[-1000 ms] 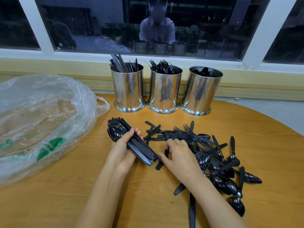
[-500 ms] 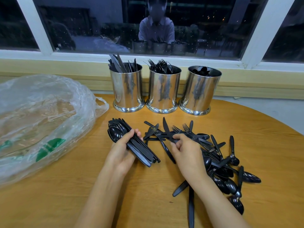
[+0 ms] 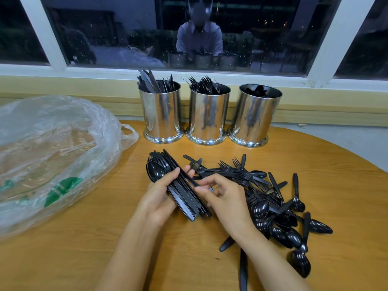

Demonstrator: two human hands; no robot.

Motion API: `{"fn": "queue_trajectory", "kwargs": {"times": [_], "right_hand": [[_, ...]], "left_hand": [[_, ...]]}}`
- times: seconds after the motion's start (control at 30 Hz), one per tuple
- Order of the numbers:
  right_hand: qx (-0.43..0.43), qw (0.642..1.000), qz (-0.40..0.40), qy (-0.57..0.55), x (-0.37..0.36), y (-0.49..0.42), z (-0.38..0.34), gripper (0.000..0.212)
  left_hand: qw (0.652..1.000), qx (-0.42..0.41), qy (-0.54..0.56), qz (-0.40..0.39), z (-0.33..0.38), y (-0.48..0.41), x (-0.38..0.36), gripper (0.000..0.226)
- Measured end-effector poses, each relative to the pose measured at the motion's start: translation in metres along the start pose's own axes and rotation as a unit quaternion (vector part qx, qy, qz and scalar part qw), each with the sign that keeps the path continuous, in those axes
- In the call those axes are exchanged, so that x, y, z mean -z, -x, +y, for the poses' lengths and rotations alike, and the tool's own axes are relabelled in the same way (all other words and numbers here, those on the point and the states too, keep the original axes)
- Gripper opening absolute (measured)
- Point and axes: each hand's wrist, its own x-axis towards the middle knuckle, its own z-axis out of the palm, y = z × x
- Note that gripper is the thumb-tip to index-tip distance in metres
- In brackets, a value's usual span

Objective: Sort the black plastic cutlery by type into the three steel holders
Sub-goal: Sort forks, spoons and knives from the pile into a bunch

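Dark window glass backs the round wooden table where I work. My left hand is closed round a bundle of black cutlery near the table's middle. My right hand has its fingers curled, and the fingertips pinch the near end of a slim black piece that lies along the bundle. I take it for a knife, though I cannot be sure.

The trouble I foresee is in the bundle itself. A spoon bowl shows at its far end beside flat handles, so it looks mixed, and dropping it whole into one holder would undo the sorting. The plastic looks slick too, and a loose grip would let the stack fan out and slide.

Just right of my hands the loose pile of forks, spoons and knives sprawls toward the right edge. Some of it lies under my right forearm, which could sweep a piece off the near edge. Stray pieces lie between the bundle and the three holders, which stand in a row at the far edge: the left holder with knives, the middle holder with forks, the right holder with spoons. A crumpled clear plastic bag fills the left edge.
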Motion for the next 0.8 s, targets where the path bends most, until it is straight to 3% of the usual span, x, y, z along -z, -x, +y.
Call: {"fn": "queue_trajectory", "kwargs": {"times": [0.1,0.2,0.43,0.8], "right_hand": [[0.013,0.999,0.038,0.023,0.006,-0.003,0.002,0.002],[0.024,0.99,0.06,0.126,0.015,-0.006,0.013,0.002],[-0.018,0.942,-0.039,0.333,0.013,-0.004,0.012,0.032],[-0.034,0.917,-0.034,0.397,0.015,-0.007,0.013,0.022]], "left_hand": [[1.0,-0.01,0.012,0.019,0.003,-0.002,0.003,0.012],[0.999,-0.009,0.023,0.022,0.007,-0.002,0.007,0.01],[0.999,-0.018,0.037,0.03,0.008,-0.001,0.006,0.01],[0.998,-0.007,0.054,0.009,0.007,-0.003,0.008,0.011]]}}
